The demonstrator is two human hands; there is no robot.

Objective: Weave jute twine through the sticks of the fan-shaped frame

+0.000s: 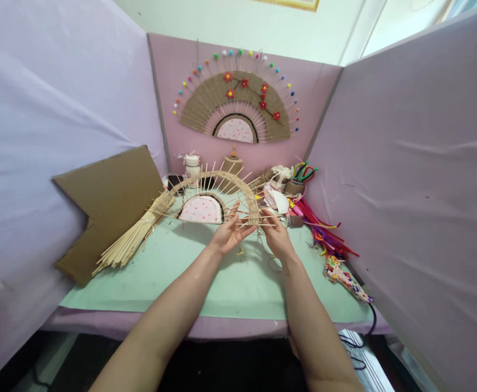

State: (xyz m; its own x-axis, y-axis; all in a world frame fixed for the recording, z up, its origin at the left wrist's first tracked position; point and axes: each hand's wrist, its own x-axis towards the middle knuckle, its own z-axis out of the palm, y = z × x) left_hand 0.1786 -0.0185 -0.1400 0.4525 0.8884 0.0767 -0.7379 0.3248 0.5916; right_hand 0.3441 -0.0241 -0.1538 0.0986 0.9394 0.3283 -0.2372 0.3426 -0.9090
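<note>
While I hold the fan [211,204] up over the middle of the bench [173,277], I judge the weaving to be partway along. The half-disc [199,210] at its centre looks done, pink with spots and edged in black, and the sticks [241,172] radiate from it. The band [217,175] of tan weave arches across them from one side to the other, apart from the half-disc, so that bare stick shows on both sides of it. My left hand [230,233] grips the fan near its right end, thumb up, fingers loosely spread; my right hand [277,234] closes on the stick ends just outside the band. A loose cord [274,265] hangs below; whether my right fingertips hold it too, I cannot tell from here. Held against the hung fan [205,103] on the back panel [320,81], mine carries a much narrower band, no red flowers [244,83] and no coloured balls [240,52] on its tips. What is left, as far as I can judge, lies in those bare outer lengths. The bundle [134,234] lies by the fan's left end; I cannot tell whether they touch.
</note>
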